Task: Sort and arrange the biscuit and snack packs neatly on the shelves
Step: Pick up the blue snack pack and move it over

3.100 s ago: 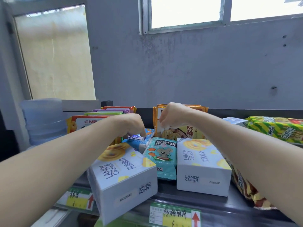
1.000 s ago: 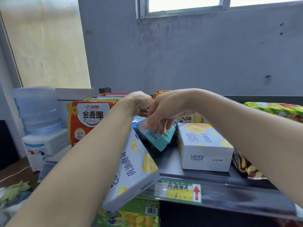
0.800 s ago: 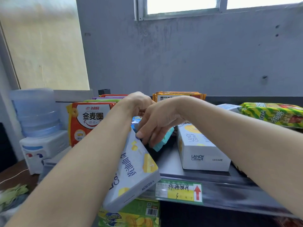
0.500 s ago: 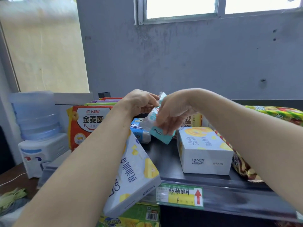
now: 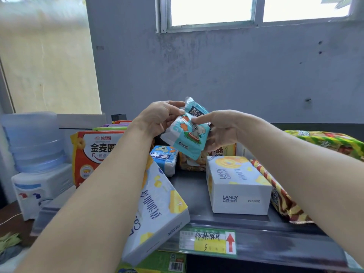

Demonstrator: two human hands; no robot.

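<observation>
Both hands hold a teal snack pack with a cartoon bear point(image 5: 189, 133) up above the dark shelf point(image 5: 199, 194). My left hand point(image 5: 159, 118) pinches its top left corner. My right hand point(image 5: 218, 131) grips its right side, thumb on the front. Below it a blue bear pack point(image 5: 165, 158) lies on the shelf. A white Landy box point(image 5: 236, 184) stands at centre right. A second Landy box point(image 5: 157, 209) leans tilted over the shelf's front edge under my left forearm.
An orange ring-snack pack point(image 5: 94, 152) stands at the left with more packs behind it. A striped brown-yellow pack point(image 5: 283, 201) and a green-yellow pack point(image 5: 323, 140) lie at the right. A water dispenser point(image 5: 33, 154) stands beyond the shelf's left end. A price label point(image 5: 208, 241) marks the front edge.
The teal pack was lifted off the shelf between the two boxes and turned front-side towards me. The left Landy box has tipped over the front edge.
</observation>
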